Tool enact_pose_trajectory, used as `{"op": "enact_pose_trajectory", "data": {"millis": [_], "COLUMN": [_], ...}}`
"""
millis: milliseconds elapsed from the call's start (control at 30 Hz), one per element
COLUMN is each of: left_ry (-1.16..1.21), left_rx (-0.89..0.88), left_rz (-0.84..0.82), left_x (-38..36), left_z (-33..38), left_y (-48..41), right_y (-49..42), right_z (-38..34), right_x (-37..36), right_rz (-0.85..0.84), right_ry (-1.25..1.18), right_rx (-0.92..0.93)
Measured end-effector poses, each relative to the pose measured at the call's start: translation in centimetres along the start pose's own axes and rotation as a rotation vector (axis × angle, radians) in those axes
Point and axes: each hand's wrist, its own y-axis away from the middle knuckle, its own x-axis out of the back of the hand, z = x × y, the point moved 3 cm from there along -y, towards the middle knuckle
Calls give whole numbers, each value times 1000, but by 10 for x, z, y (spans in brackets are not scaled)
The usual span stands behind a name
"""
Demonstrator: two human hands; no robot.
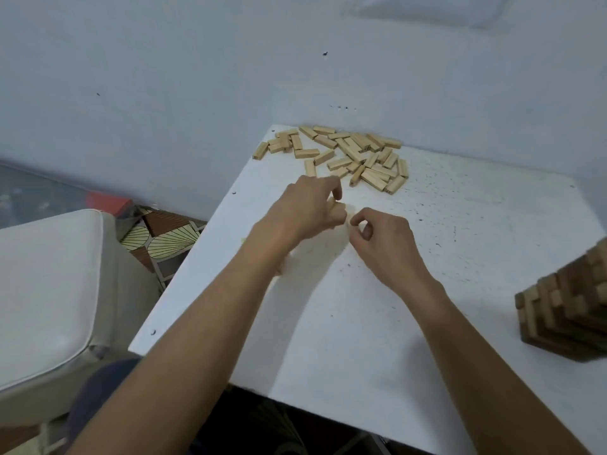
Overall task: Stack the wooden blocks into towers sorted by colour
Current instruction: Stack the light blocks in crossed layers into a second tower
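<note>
While pale wooden blocks (345,156) lie scattered along the far edge of the table (427,257), the left hand (305,208) grips one pale block (331,202) mid-table. Just beside it, the right hand (384,241) has curled fingers, and I cannot tell whether it holds anything. A dark block tower (565,307) stands at the right edge.

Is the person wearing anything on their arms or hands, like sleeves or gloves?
No. The left hand and right hand are bare: no gloves, rings or watch showing. The forearms are bare too, with no sleeves in view.
</note>
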Motion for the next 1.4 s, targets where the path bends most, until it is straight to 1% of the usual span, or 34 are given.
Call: {"op": "enact_pose_trajectory", "data": {"millis": [167,267,367,567,700,867,933,1167,1267,1400], "left_ry": [63,147,174,154,158,163,163,254,265,234], "left_rx": [94,140,148,101,49,-80,-96,-82,-93,-117], "left_rz": [71,76,68,73,60,-107,-128,-104,-92,-74], "left_x": [-31,-48,-59,-62,-63,-57,-56,-52,-53,-54], "left_z": [37,39,35,25,20,19,19,15,13,13], "left_y": [30,43,52,68,82,82,80,75,75,76], "right_y": [29,41,52,64,68,70,68,59,58,57], "right_z": [12,18,24,30,28,30,32,37,38,39], "right_x": [17,20,23,25,26,24,24,28,29,29], "right_rz": [-33,-41,-31,-31,-109,-208,-220,-259,-277,-258], "right_ry": [45,63,56,56,25,-31,-54,-38,-39,-53], "right_rx": [29,34,28,22,57,113,128,128,138,141]}}
